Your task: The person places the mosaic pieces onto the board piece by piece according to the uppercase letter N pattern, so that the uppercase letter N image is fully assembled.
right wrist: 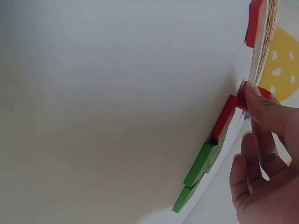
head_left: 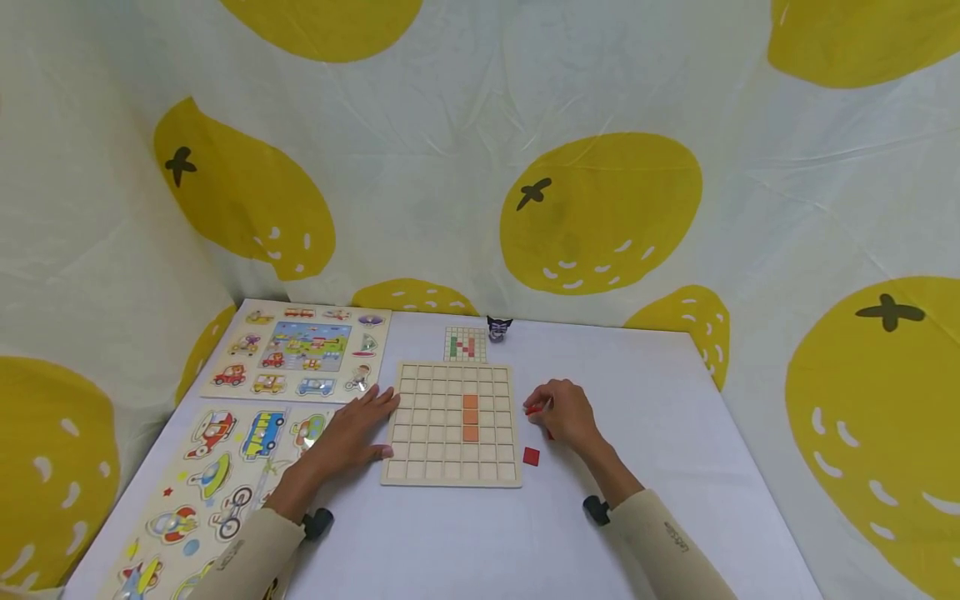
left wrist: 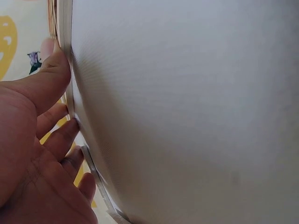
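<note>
A wooden grid board (head_left: 431,452) lies flat, with three orange-red square tiles (head_left: 470,417) in one column of its cells. Along the board's left edge rests my left hand (head_left: 351,435), fingers spread and touching the rim. Just off the board's right edge, my right hand (head_left: 566,414) pinches a red tile (right wrist: 242,95) between thumb and fingers. Another red tile (right wrist: 224,118) and green tiles (right wrist: 199,163) lie beside that hand; in the head view the hand hides the green ones. Nearer the front, a loose red tile (head_left: 531,456) sits by the board's edge.
Behind the board lie a small pattern card (head_left: 465,355) with green and red squares and a small dark figurine (head_left: 498,328). Two picture puzzle boards, one with a town scene (head_left: 300,392) and one with vehicles (head_left: 180,475), cover the table's left side. A fruit-print curtain (head_left: 450,167) hangs behind.
</note>
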A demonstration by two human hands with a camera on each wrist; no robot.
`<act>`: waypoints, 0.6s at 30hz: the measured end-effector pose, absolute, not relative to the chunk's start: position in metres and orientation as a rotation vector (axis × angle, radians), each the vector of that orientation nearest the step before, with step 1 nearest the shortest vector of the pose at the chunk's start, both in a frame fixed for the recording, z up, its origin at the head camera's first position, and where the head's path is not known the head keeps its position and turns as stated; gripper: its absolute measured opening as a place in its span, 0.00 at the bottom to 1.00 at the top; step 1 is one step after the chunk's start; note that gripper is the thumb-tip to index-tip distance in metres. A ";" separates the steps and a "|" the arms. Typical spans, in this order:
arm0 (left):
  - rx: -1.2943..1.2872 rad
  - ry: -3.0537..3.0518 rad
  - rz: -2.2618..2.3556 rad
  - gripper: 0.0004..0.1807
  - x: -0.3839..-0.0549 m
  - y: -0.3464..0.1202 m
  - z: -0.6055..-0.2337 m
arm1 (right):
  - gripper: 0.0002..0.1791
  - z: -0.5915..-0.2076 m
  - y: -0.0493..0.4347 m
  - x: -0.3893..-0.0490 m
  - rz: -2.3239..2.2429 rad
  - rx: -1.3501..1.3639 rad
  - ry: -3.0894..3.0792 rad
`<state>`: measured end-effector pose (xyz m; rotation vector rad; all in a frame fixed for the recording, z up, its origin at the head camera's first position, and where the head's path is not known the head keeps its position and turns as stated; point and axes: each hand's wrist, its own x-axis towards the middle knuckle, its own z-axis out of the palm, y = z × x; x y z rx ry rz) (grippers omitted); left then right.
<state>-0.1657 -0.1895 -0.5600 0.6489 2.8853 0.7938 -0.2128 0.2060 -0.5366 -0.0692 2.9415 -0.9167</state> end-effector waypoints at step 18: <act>0.647 2.886 0.800 0.49 -0.165 -0.190 -0.560 | 0.10 -0.528 0.176 -0.179 -1.100 -0.121 2.976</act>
